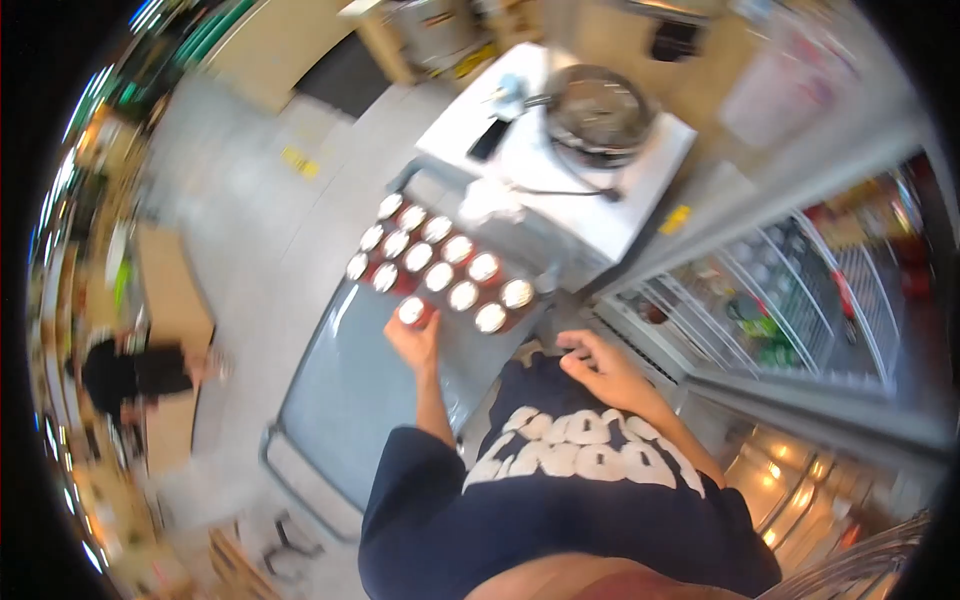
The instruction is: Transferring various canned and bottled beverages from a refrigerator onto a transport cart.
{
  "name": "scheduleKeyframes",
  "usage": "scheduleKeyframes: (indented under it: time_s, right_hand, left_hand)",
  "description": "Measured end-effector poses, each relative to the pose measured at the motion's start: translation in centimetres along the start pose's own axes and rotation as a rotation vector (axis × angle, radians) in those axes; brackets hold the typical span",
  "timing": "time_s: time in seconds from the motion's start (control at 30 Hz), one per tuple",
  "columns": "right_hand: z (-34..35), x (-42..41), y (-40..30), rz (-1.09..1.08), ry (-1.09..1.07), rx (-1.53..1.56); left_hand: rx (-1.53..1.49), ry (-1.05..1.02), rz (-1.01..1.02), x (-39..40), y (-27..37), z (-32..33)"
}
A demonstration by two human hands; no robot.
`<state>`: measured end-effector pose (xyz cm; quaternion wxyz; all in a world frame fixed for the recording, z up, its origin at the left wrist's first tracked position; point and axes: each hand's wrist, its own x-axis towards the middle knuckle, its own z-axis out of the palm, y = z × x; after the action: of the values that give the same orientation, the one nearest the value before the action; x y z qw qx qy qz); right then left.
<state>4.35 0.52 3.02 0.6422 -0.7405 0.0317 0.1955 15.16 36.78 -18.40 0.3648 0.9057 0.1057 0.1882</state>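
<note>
Silver-topped cans or jars (pixel 439 276) with reddish sides stand in rows at the far end of a grey cart (pixel 337 375). My left hand (pixel 414 337) is closed around one such container (pixel 412 310), at the near side of the group and a little apart from the rows. My right hand (pixel 600 367) is off the cart's right side, in front of my body, with its fingers partly curled and nothing seen in it. Blur hides the details of the containers.
A white table (pixel 645 195) beyond the cart bears a round metal-rimmed appliance (pixel 600 112) with a cord. To the right is an open refrigerator with wire shelves (pixel 780 300). A person in dark clothes (pixel 135 375) is at a brown counter (pixel 172 285) far left.
</note>
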Motion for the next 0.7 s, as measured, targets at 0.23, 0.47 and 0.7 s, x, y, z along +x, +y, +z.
scheduleKeyframes:
  time_s: [0.23, 0.47, 0.7]
  right_hand:
    - [-6.1, -3.7, 0.5, -0.094, 0.186, 0.086]
    - [-19.7, -13.1, -2.3, -0.478, 0.589, 0.254]
    - [-39.5, -17.2, -9.6, -0.531, 1.247, -0.340]
  left_hand:
    - [0.166, 0.457, 0.016, 1.3, -5.7, 2.4]
    - [-0.068, 0.375, -0.278, -3.1, 11.4, 1.3]
    - [-0.247, 0.269, -0.029, -8.4, 24.1, 1.3]
